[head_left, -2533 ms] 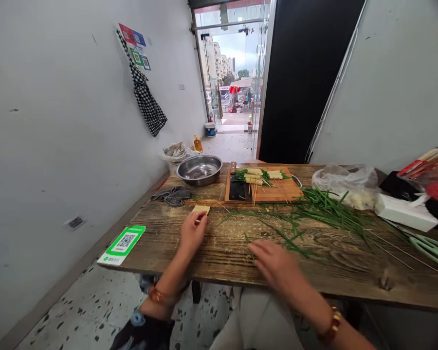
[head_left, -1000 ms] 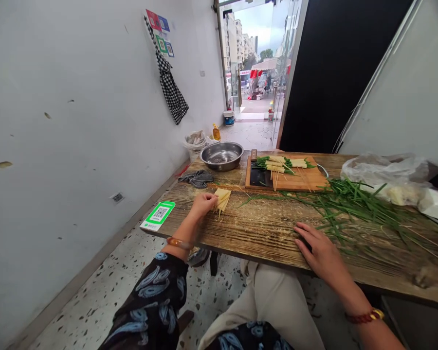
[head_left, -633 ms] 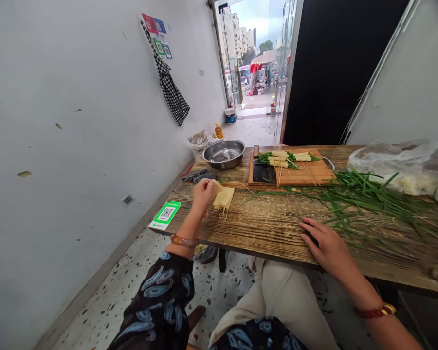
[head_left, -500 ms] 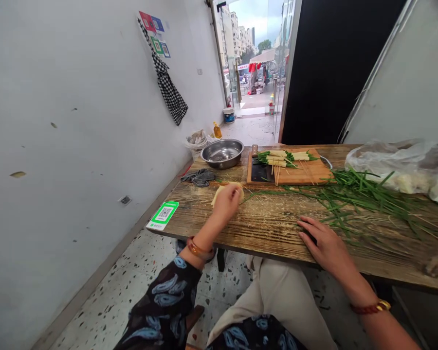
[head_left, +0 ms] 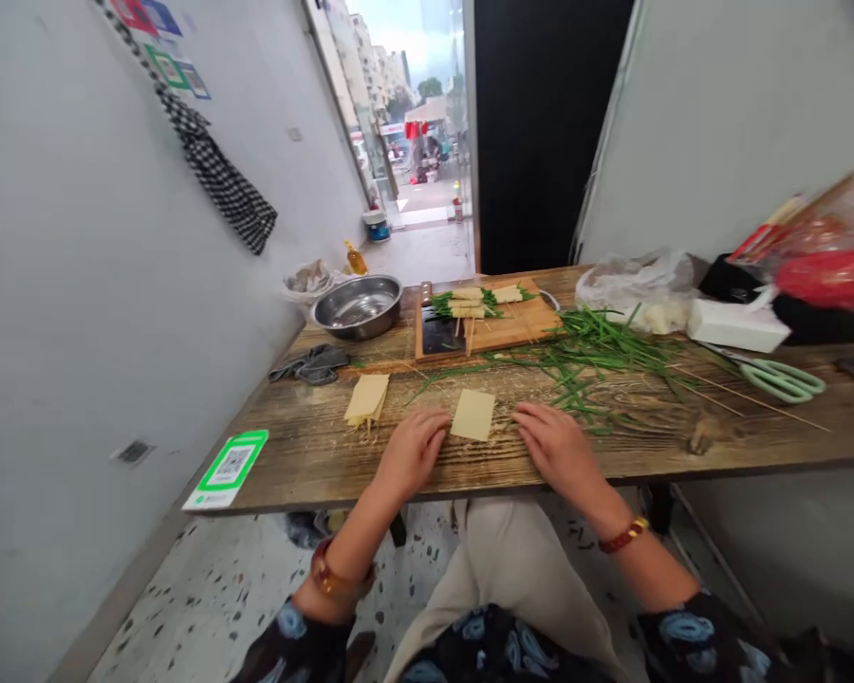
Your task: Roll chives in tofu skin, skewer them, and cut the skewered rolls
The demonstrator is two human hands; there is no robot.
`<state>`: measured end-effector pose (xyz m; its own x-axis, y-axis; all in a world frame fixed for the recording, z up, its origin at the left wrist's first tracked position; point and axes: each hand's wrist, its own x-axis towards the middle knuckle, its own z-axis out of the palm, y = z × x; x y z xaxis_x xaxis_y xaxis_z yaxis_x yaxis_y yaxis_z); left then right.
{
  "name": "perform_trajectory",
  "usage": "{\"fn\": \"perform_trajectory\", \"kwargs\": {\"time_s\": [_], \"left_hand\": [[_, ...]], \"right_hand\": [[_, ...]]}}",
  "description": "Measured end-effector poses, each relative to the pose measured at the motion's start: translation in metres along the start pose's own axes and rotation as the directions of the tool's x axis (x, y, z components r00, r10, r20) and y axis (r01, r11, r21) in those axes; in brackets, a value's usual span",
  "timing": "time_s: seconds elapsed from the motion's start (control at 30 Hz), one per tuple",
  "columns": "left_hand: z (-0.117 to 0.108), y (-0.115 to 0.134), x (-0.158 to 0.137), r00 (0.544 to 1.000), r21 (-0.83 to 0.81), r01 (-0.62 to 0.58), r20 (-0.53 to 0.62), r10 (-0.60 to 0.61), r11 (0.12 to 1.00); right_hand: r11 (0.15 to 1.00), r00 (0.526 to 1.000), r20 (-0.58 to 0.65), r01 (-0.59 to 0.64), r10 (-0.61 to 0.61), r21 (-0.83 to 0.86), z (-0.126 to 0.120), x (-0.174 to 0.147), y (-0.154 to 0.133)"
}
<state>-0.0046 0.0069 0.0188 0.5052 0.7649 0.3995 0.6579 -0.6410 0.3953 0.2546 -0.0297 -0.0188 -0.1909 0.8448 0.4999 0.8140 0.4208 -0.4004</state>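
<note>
Forearms slanted in over the near edge of the worktop [head_left: 291,465], palms down. Left hand [head_left: 411,455] was angled inward, fingers loosely bent and close together. Right hand [head_left: 559,455] roughly mirrored it, fingers slack, a little straighter, tips pointing left.

1 sheet [head_left: 473,415] lay flat between the 2 hands: just beside the left fingertips, contact uncertain; a short gap separated it from the right ones. Sheet was pale yellow, thin, near-rectangular, set slightly askew.

Stack [head_left: 367,398] of like pieces sat farther left, near end ragged. Wood grain was ridged, scuffed pale mid-surface. Greens [head_left: 604,346], long and narrow, sprawled to the right. Beyond, a wooden board [head_left: 516,332] carried skewered rolls [head_left: 468,309]; left of it stood a shiny, round metal bowl [head_left: 360,329].
</note>
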Motion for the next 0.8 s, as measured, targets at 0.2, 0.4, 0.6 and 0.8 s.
{"fn": "perform_trajectory", "kwargs": {"time_s": [0.2, 0.4, 0.6, 0.8], "left_hand": [[0.025, 0.001, 0.003, 0.978, 0.119, -0.197, 0.094, 0.187, 0.973], [0.031, 0.016, 0.01, 0.975, 0.149, -0.202, 0.127, 0.184, 0.968], [0.037, 0.026, 0.018, 0.979, 0.051, -0.174, 0.115, 0.167, 0.983], [0.035, 0.023, 0.017, 0.985, -0.004, -0.138, 0.104, 0.138, 0.99]], "right_hand": [[0.984, 0.972, 0.162, 0.175, -0.168, -0.031, -0.001, 0.017, -0.037], [0.995, 0.979, 0.182, 0.101, -0.095, -0.024, -0.006, 0.016, -0.033], [0.995, 0.987, 0.133, 0.089, -0.092, 0.034, -0.036, 0.017, 0.005], [0.93, 0.97, 0.119, -0.164, 0.213, -0.328, -0.069, 0.047, 0.104]]}}
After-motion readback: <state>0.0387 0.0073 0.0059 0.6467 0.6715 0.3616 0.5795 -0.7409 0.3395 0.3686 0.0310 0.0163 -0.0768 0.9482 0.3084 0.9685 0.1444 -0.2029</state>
